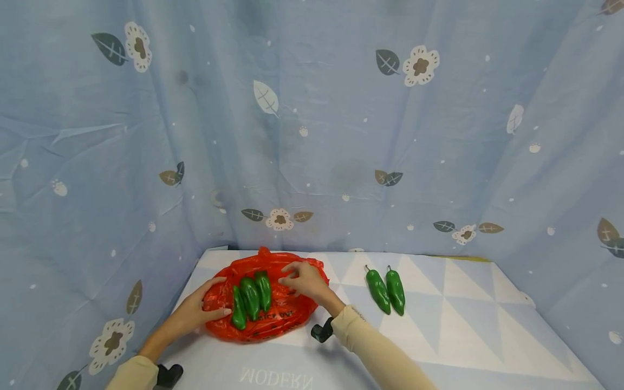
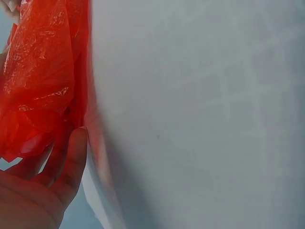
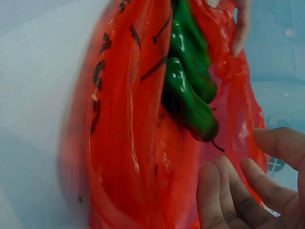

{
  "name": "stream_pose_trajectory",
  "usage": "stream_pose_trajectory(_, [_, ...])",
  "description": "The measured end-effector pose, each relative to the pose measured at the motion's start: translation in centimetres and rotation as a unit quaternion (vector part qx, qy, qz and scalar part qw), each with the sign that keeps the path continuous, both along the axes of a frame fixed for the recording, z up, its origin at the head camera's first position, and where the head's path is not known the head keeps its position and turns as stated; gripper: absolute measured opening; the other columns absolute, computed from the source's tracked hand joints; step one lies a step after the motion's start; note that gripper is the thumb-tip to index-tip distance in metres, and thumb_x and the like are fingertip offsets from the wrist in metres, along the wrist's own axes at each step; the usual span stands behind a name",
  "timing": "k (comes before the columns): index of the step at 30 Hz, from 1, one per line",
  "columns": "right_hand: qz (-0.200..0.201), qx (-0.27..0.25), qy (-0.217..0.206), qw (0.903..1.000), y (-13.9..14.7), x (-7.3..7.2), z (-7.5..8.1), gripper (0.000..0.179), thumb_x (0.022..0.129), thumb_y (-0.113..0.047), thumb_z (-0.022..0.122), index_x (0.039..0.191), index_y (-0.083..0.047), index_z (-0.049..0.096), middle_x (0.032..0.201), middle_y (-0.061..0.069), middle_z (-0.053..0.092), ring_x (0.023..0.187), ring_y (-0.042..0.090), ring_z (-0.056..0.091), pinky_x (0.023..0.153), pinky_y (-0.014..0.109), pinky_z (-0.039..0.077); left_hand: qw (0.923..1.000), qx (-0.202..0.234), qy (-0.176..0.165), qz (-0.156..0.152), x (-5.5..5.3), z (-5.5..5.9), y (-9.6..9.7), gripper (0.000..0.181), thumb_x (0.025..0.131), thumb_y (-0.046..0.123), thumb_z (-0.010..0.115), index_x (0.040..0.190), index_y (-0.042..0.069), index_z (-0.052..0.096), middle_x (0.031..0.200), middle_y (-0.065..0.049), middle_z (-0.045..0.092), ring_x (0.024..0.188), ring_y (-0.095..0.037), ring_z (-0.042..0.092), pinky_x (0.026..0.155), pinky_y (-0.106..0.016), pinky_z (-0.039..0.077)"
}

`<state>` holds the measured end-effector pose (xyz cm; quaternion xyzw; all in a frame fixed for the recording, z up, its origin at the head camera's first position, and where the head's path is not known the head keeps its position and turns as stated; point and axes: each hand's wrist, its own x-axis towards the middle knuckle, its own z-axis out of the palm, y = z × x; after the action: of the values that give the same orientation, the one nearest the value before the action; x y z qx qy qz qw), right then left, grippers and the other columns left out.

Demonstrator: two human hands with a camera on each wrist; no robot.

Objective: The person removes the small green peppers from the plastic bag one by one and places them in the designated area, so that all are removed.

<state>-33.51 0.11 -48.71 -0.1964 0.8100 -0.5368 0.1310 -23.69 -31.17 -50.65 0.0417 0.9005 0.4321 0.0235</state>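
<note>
A red plastic bag point(image 1: 292, 309) lies spread on the table, with three green chili peppers point(image 1: 250, 298) side by side in its middle. At its left edge is my left hand point(image 1: 197, 309), its thumb reaching toward the nearest pepper. The left wrist view shows the fingers point(image 2: 71, 164) of that hand against the bag's side. Over the bag's right part hovers my right hand point(image 1: 304, 279), fingers bent loosely, with nothing between them. In the right wrist view it is a little apart from the peppers point(image 3: 195, 105), whose other ends are hidden behind the bag's wall.
Two more green peppers point(image 1: 386, 291) lie together on the table to the right of the bag. A patterned cloth point(image 1: 463, 314) covers the table. Blue curtains point(image 1: 336, 124) enclose the back and both sides.
</note>
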Motion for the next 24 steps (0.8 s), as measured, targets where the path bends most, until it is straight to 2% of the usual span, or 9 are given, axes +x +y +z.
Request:
stream_pose_trajectory(10, [-0.01, 0.009, -0.01, 0.9999, -2.1, 0.2, -1.1, 0.038, 0.094, -0.023, 0.078, 0.124, -0.003, 0.066, 0.09, 0.004, 0.071, 0.083, 0.034, 0.071, 0.065, 0.04, 0.063, 1.0, 0.001, 0.002, 0.001, 0.0, -0.1, 0.1, 0.088, 0.084, 0.038, 0.086, 0.156, 0.017, 0.039, 0.154, -0.026, 0.042, 0.135, -0.05, 0.046, 0.101, -0.065, 0.048])
stream_pose_trajectory(16, [-0.017, -0.004, -0.017, 0.9997, -3.3, 0.6, -1.4, 0.04, 0.093, -0.02, 0.078, 0.126, -0.001, 0.065, 0.088, 0.002, 0.07, 0.081, 0.033, 0.07, 0.062, 0.039, 0.062, 1.0, -0.002, 0.0, 0.007, -0.1, -0.3, 0.0, 0.088, 0.084, 0.038, 0.086, 0.155, 0.019, 0.039, 0.151, -0.028, 0.044, 0.128, -0.048, 0.051, 0.092, -0.059, 0.056])
stream_pose_trajectory(24, [-0.029, 0.014, -0.017, 0.9993, -4.4, 1.2, -2.1, 0.041, 0.09, -0.017, 0.082, 0.124, -0.001, 0.065, 0.079, 0.002, 0.067, 0.065, 0.026, 0.067, 0.057, 0.034, 0.06, 1.0, -0.004, 0.003, 0.006, -0.1, -0.4, -0.4, 0.088, 0.084, 0.039, 0.086, 0.156, 0.019, 0.039, 0.152, -0.028, 0.044, 0.132, -0.05, 0.049, 0.096, -0.064, 0.052])
